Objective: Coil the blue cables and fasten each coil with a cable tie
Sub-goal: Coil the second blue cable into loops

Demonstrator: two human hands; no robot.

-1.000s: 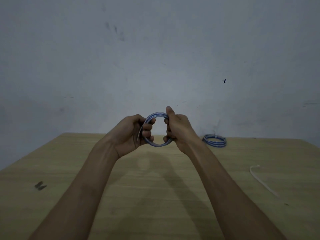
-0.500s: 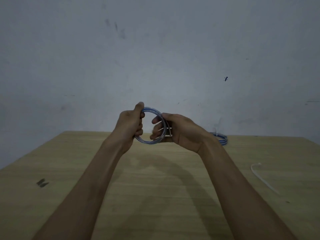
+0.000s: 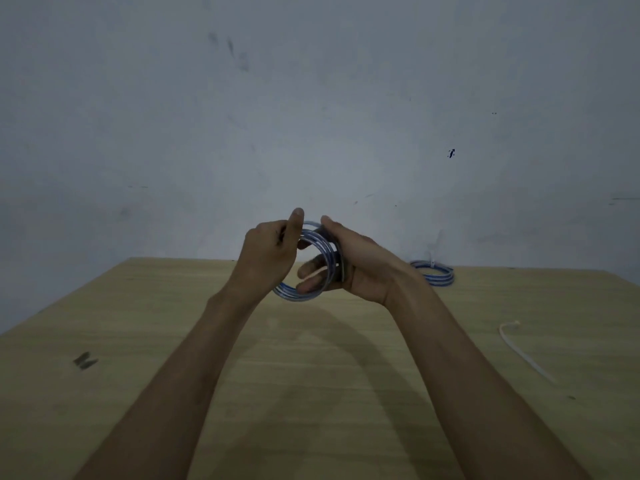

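A coil of blue cable [image 3: 320, 247] is held in the air above the far middle of the wooden table [image 3: 311, 393]. My left hand [image 3: 272, 256] grips the coil's left side, thumb up over its top. My right hand [image 3: 349, 268] cups the coil's right side, its fingers reaching through the ring from behind. A second blue coil [image 3: 434, 275] lies flat at the table's far right with a white cable tie standing up from it. A loose white cable tie [image 3: 519, 351] lies on the table at the right.
A grey wall [image 3: 311, 116] stands directly behind the table's far edge. A small dark mark [image 3: 85, 360] sits on the tabletop at the left. My forearms cross the middle of the table.
The coil has turned from facing me to angled sideways. My right hand shifted from pinching its right edge to cupping it with fingers through the ring.
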